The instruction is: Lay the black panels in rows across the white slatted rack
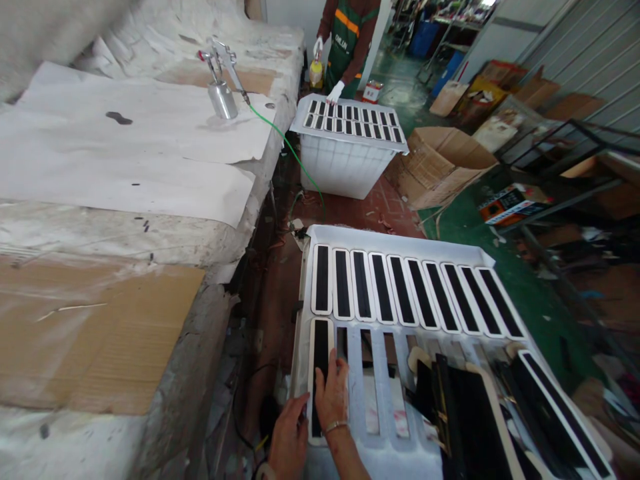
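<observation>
A white slotted board [355, 393] lies in front of me, with a row of black strips in white frames [381, 287] along its far part. Below the row's left end lies another framed black strip [320, 340]. My right hand [332, 393] rests on this strip's right side, fingers apart. At its lower left edge is my left hand [290, 433], its fingers bent close together; whether it grips the edge is hidden. Open slots show right of my right hand. Black pieces with pale edges [470, 413] are heaped on the board's near right.
A spray gun [223, 93] with a green hose stands on the paper-covered bench [125, 147] at left. Beyond, a gloved person [345, 47] works at a white bin [345, 163]. An open cardboard box [440, 163] and shelving [565, 200] are at right.
</observation>
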A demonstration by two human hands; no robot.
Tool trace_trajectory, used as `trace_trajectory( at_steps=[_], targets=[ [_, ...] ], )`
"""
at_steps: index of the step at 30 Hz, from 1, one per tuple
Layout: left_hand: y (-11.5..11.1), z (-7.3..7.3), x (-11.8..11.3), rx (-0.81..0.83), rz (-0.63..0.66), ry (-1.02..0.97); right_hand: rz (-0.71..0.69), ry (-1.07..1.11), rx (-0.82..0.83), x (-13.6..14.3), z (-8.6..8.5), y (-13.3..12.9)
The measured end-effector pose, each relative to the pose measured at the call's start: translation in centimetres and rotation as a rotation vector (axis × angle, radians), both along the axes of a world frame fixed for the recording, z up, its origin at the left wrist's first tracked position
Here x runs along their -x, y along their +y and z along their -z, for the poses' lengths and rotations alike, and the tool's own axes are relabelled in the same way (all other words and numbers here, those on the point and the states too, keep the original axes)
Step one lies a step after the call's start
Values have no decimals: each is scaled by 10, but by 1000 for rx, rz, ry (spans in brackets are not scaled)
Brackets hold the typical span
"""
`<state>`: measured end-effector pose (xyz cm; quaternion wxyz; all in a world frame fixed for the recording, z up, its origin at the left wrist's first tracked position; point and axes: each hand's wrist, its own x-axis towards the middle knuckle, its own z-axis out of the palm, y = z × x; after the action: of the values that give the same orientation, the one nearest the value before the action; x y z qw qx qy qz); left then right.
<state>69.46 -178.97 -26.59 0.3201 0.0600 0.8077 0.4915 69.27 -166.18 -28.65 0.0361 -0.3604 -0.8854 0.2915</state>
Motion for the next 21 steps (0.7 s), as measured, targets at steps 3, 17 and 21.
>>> trace_trajectory(
  at_steps=[3, 17, 21],
  targets=[
    [0, 1, 0, 5, 6, 4, 6, 8, 19, 3, -4, 0],
    [1, 2, 2, 4, -12, 20, -45, -103, -36, 7, -5, 0],
    [2, -1, 8, 33, -9, -3, -71, -215, -55, 13, -13, -3]
  ],
)
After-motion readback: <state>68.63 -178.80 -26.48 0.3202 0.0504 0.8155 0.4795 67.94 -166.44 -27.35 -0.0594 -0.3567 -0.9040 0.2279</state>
